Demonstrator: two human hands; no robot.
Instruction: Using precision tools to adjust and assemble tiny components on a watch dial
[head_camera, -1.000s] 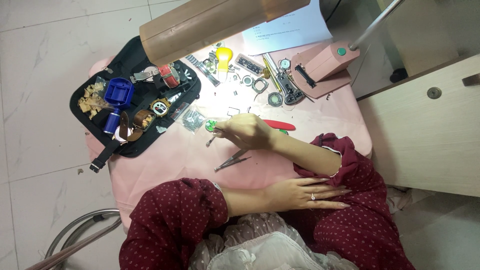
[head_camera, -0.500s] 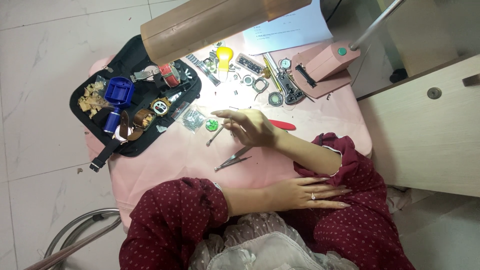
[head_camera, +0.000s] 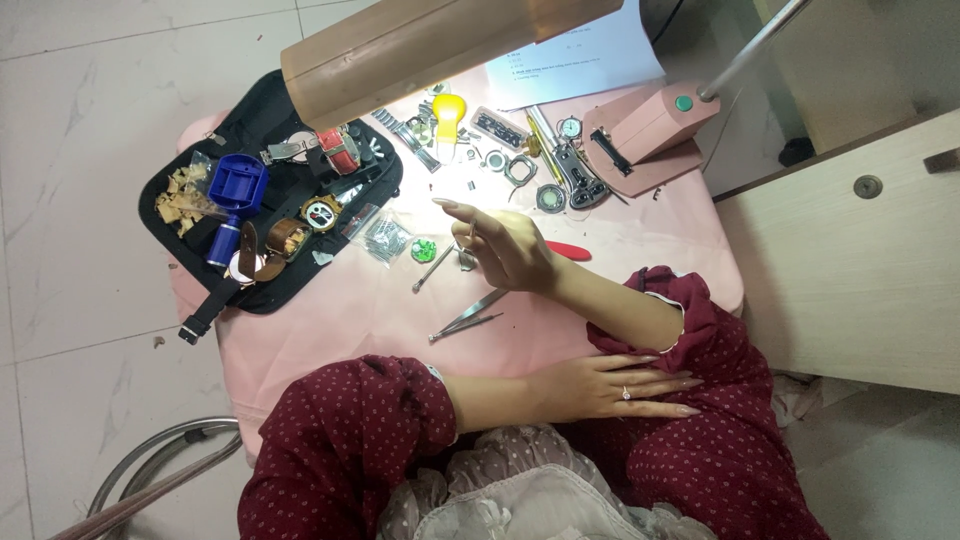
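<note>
Pink table (head_camera: 640, 240) on marble floor (head_camera: 90, 120); right hand (head_camera: 505, 245) pinches a small part (head_camera: 470, 232)

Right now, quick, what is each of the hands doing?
Left hand: open, flat on the person's lap, holding nothing.
Right hand: raised over the pink table, fingers pinched; whether it holds a small part cannot be told.

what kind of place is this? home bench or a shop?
Probably a small watch-repair setup, home or shop I can't tell. A pink table under a desk lamp carries watch cases and parts, tweezers and a black tool roll with straps. The right hand hovers over the parts.
</note>
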